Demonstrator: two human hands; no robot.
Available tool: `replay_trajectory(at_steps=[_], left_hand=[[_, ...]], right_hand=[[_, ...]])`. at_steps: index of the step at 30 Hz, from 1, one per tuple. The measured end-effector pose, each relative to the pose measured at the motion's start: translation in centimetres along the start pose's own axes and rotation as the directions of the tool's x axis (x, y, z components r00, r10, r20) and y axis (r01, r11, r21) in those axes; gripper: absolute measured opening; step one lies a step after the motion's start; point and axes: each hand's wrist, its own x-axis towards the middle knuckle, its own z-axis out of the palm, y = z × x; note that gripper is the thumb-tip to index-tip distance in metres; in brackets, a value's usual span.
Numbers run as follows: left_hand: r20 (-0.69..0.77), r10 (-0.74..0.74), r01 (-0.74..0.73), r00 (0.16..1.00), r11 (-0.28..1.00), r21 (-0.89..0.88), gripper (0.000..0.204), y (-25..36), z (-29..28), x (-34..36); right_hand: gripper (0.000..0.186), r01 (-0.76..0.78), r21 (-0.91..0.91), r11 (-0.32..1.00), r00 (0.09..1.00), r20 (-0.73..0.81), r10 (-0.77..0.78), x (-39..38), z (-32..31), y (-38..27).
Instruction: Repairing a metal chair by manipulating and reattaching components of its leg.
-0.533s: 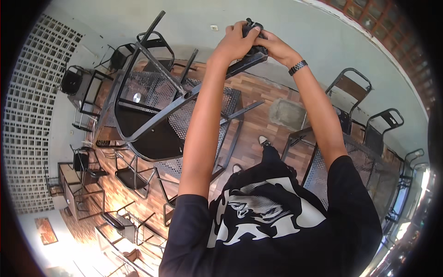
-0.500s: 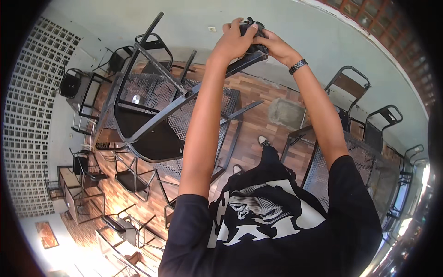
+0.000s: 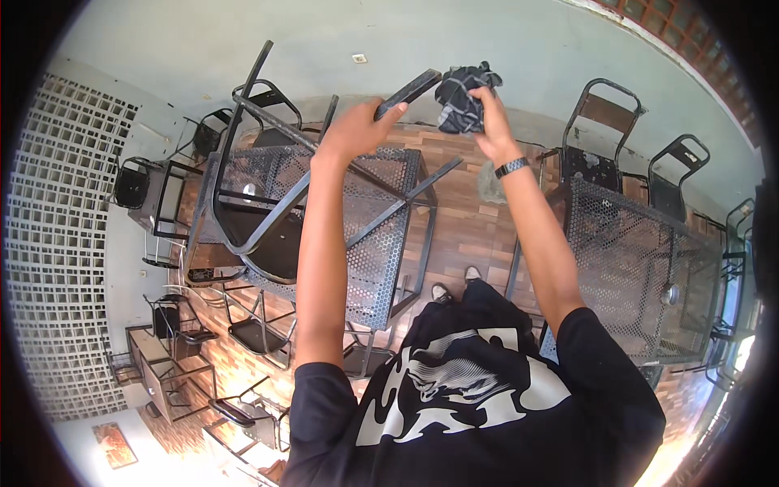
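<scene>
My left hand (image 3: 355,131) grips a dark metal leg (image 3: 412,88) of an upturned chair, near that leg's raised end. The chair's black seat (image 3: 262,229) lies on a perforated metal table (image 3: 369,276), with its legs sticking up and outward. My right hand (image 3: 495,130) holds a crumpled dark checked cloth (image 3: 461,101) just right of the leg's end, its fingers closed on the fabric.
A second perforated table (image 3: 625,276) is at the right, with metal chairs (image 3: 602,122) behind it along the pale wall (image 3: 527,40). More chairs (image 3: 253,331) and a desk (image 3: 158,365) stand at the left on the wood-patterned floor (image 3: 430,211), near a lattice wall.
My hands, earlier together on the cloth at the leg's end, are now apart. My left hand has moved down-left onto the leg; my right hand has carried the cloth rightward, off it.
</scene>
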Motion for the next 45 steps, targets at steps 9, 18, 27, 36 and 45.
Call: replay_trajectory(at_steps=[9,18,27,36,45], left_hand=[[-0.196,0.223,-0.172,0.955,0.954,0.247,0.067,-0.9,0.6,2.1],[-0.164,0.063,-0.062,0.984,0.998,0.013,0.072,-0.7,0.9,5.3],[-0.278,0.078,-0.044,0.957,0.991,0.127,0.071,0.2,1.0,6.1],[-0.289,0.045,-0.009,0.956,0.992,0.126,0.071,0.7,0.5,6.4],[-0.321,0.014,0.036,0.947,0.988,0.149,0.073,-0.2,0.3,8.7]], right_hand=[[0.039,0.113,-0.152,0.982,0.99,-0.067,-0.125,-2.5,3.1,0.5],[0.049,0.45,-0.49,0.746,0.814,-0.119,-0.569,0.8,7.1,3.5],[0.035,0.399,-0.659,0.637,0.714,-0.212,-0.667,1.5,9.9,5.4],[0.028,0.43,-0.637,0.639,0.702,-0.209,-0.681,5.1,8.9,4.3],[0.032,0.369,-0.561,0.741,0.8,-0.213,-0.56,7.1,9.3,4.3]])
